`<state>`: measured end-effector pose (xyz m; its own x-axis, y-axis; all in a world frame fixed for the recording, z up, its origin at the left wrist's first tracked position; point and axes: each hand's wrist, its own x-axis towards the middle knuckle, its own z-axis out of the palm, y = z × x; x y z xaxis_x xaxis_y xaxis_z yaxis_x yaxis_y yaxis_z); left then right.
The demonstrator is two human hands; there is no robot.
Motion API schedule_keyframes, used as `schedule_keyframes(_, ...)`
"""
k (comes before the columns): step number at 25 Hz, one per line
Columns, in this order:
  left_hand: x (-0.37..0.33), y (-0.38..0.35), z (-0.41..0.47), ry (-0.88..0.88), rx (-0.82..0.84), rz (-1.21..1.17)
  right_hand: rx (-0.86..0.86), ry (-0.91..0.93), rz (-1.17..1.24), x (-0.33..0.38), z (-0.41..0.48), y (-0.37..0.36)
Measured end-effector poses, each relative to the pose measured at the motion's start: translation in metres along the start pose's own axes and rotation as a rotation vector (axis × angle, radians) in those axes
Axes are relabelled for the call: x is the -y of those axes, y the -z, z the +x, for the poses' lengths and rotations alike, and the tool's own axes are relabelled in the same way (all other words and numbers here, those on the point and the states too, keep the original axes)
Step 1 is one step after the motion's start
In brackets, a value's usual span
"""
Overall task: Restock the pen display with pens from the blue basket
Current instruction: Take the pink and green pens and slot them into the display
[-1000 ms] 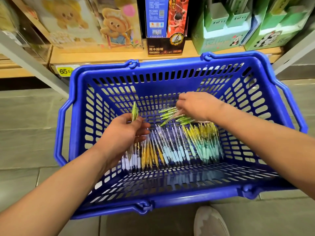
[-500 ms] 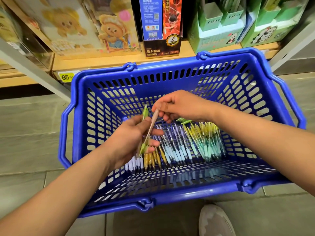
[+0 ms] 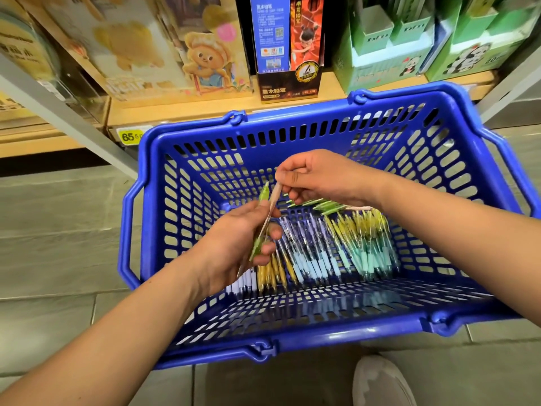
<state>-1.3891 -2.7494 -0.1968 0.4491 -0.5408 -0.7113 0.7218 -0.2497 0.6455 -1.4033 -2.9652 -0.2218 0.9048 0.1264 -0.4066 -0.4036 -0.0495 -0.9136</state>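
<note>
The blue basket [image 3: 292, 339] sits on the floor below me. Several pens [image 3: 328, 247] lie in rows on its bottom, with white, yellow, pale blue and mint grips. My left hand [image 3: 234, 244] hovers over the basket's left half, closed around a green pen [image 3: 261, 224]. My right hand [image 3: 319, 177] is just above and to the right of it, pinching the top end of a pale pen [image 3: 273, 197] whose lower end rests in my left hand. Loose green pens [image 3: 325, 205] lie under my right wrist.
A wooden shelf [image 3: 181, 109] runs behind the basket, carrying bear-print boxes [image 3: 164, 45], a black and blue pencil box [image 3: 288, 45] and green panda display boxes [image 3: 389, 45]. A yellow price tag [image 3: 130, 136] marks its edge. My shoe [image 3: 380, 382] stands below the basket on grey tiles.
My right hand left the green pens at the basket's back with one pale pen and brought it to my left hand, which rose slightly with its green pen. The view shifted a little.
</note>
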Motion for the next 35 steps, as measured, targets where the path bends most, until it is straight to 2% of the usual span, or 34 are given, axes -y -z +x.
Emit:
schedule_keyframes(4, -0.002, 0.012, 0.004, -0.051, -0.253, -0.167, -0.217, -0.016, 0.020, 0.007, -0.003, 0.010)
schedule_keyframes(5, -0.002, 0.015, 0.005, -0.067, -0.287, -0.220, -0.215, -0.028, 0.067, 0.008, -0.005, 0.009)
schedule_keyframes(7, -0.004, 0.020, 0.005, -0.116, -0.308, -0.300, -0.092, -0.082, 0.126, 0.008, -0.011, 0.000)
schedule_keyframes(10, -0.006, 0.024, 0.007, -0.203, -0.361, -0.344, 0.138, -0.186, 0.049, 0.000, -0.017, -0.027)
schedule_keyframes(13, -0.005, 0.023, 0.010, -0.214, -0.381, -0.287, 0.412, -0.239, 0.052, -0.010, -0.016, -0.050)
schedule_keyframes(14, -0.003, 0.022, 0.011, -0.186, -0.377, -0.263, 0.512, -0.262, -0.006, -0.016, -0.013, -0.051)
schedule_keyframes(15, -0.001, 0.022, 0.010, -0.154, -0.367, -0.248, 0.559, -0.279, -0.182, -0.022, -0.008, -0.047)
schedule_keyframes(16, 0.000, 0.023, 0.010, -0.124, -0.354, -0.230, 0.515, -0.264, -0.476, -0.029, -0.002, -0.039)
schedule_keyframes(18, 0.003, 0.025, 0.006, -0.082, -0.326, -0.167, 0.202, -0.180, -1.207, -0.047, 0.013, -0.015)
schedule_keyframes(19, 0.003, 0.026, 0.003, -0.069, -0.307, -0.137, 0.037, -0.139, -1.431, -0.055, 0.018, -0.004)
schedule_keyframes(20, 0.003, 0.027, 0.001, -0.061, -0.287, -0.119, -0.048, -0.126, -1.538, -0.065, 0.023, 0.005)
schedule_keyframes(27, 0.000, 0.032, -0.007, -0.026, -0.248, -0.110, -0.059, -0.018, -1.921, -0.089, 0.049, 0.025)
schedule_keyframes(35, 0.002, 0.032, 0.000, -0.038, -0.281, -0.063, -0.042, 0.023, -2.028, -0.098, 0.047, 0.020)
